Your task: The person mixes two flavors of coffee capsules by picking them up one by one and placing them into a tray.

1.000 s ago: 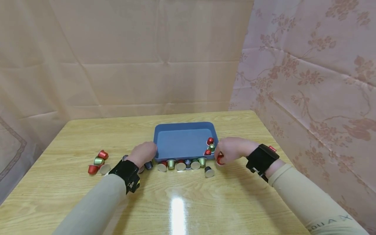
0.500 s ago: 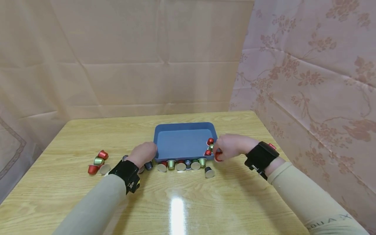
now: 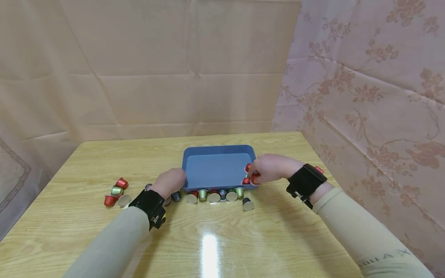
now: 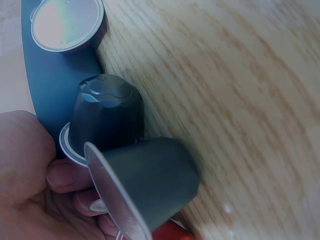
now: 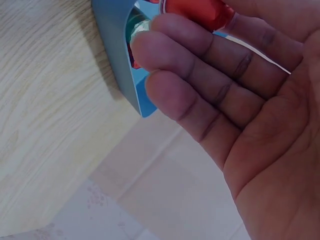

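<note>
My right hand (image 3: 272, 167) pinches a red coffee capsule (image 5: 200, 12) over the right front corner of the blue tray (image 3: 212, 168). Its other three fingers (image 5: 172, 95) extend loosely in the right wrist view. Inside the tray, red capsules (image 3: 246, 180) sit along the right side; a green capsule (image 5: 140, 27) there is partly hidden. At the tray's left end, my left hand (image 3: 170, 181) holds the edge with curled fingers, the contact largely hidden. Beside those fingers, two dark capsules (image 4: 150, 180) lie on their sides in the left wrist view.
A row of green, red and blue capsules (image 3: 202, 194) lines the tray's front. One dark capsule (image 3: 248, 204) lies nearer me on the wooden table (image 3: 243, 243). Farther left is a cluster of red and green capsules (image 3: 117, 190). Cloth (image 3: 167, 77) hangs behind.
My right hand has moved left and away from me, carrying the red capsule from beside the tray to over its right front corner. The left hand has stayed in place.
</note>
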The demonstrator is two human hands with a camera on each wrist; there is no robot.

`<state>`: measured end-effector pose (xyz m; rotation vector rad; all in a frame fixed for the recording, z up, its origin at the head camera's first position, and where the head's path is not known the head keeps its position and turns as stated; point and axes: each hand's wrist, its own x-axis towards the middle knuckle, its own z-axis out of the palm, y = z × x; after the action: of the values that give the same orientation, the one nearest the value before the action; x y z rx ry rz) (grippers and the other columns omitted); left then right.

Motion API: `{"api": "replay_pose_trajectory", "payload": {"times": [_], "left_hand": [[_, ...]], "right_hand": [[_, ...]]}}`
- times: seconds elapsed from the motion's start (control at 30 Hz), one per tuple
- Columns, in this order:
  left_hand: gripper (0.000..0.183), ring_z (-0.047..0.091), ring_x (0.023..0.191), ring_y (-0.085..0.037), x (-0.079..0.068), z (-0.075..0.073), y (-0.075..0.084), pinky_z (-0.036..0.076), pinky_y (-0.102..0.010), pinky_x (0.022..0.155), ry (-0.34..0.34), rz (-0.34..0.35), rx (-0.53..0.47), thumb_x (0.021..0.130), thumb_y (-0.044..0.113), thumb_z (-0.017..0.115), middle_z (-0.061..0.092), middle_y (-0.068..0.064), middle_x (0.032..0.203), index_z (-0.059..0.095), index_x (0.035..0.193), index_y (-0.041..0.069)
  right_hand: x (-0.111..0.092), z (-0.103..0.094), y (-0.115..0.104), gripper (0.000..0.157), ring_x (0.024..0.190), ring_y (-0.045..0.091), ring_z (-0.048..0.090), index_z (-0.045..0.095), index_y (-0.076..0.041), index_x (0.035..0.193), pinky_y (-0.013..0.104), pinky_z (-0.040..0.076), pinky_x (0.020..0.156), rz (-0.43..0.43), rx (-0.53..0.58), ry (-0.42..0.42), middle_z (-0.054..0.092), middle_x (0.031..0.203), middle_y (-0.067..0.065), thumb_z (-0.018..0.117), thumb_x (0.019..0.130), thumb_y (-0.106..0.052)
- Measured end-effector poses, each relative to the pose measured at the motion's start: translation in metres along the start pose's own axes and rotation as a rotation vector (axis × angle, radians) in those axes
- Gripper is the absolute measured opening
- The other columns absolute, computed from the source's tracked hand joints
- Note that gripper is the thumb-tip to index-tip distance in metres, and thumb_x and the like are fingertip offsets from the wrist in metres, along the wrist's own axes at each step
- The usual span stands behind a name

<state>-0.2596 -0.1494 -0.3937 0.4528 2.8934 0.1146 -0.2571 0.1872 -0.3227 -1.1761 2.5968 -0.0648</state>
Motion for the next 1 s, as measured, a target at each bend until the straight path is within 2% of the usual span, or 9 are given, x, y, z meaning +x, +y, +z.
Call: {"api": "replay_pose_trajectory", "payload": {"times": [0.17, 0.37, 0.63, 1.0], "left_hand": [[0.027, 0.049, 0.072, -0.023, -0.001, -0.001, 0.0, 0.041, -0.036, 0.067, -0.002, -0.008, -0.008, 0.106, 0.004, 0.044, 0.053, -0.007, 0.078, 0.062, 0.086, 0.006], [0.028, 0.048, 0.071, -0.021, -0.004, -0.005, 0.004, 0.041, -0.034, 0.066, 0.003, 0.014, 0.009, 0.104, 0.001, 0.044, 0.053, -0.006, 0.077, 0.061, 0.082, 0.007], [0.027, 0.049, 0.072, -0.022, -0.002, -0.002, 0.001, 0.043, -0.036, 0.067, 0.006, 0.025, 0.009, 0.105, 0.003, 0.044, 0.055, -0.006, 0.079, 0.062, 0.084, 0.007], [0.026, 0.049, 0.071, -0.023, -0.004, -0.005, 0.002, 0.043, -0.035, 0.067, 0.009, 0.031, 0.011, 0.104, 0.002, 0.044, 0.055, -0.007, 0.079, 0.062, 0.085, 0.006]], "right_hand": [[0.004, -0.003, 0.001, 0.009, 0.062, 0.006, 0.049, 0.075, -0.01, 0.098, 0.025, 0.043, 0.063, 0.006, -0.001, 0.019, 0.064, 0.076, -0.006, 0.068, 0.093, -0.009], [0.01, -0.003, 0.005, 0.011, 0.067, 0.008, 0.054, 0.075, -0.01, 0.103, 0.027, 0.049, 0.068, 0.022, -0.022, 0.053, 0.068, 0.082, -0.004, 0.07, 0.093, -0.012], [0.019, -0.004, 0.01, 0.006, 0.068, 0.01, 0.054, 0.072, -0.011, 0.099, 0.029, 0.048, 0.067, 0.024, -0.048, 0.086, 0.066, 0.082, -0.002, 0.072, 0.093, -0.014], [0.03, -0.002, 0.015, 0.01, 0.068, 0.012, 0.053, 0.069, -0.011, 0.1, 0.028, 0.045, 0.066, 0.062, -0.058, 0.085, 0.063, 0.081, -0.002, 0.073, 0.094, -0.018]]}}
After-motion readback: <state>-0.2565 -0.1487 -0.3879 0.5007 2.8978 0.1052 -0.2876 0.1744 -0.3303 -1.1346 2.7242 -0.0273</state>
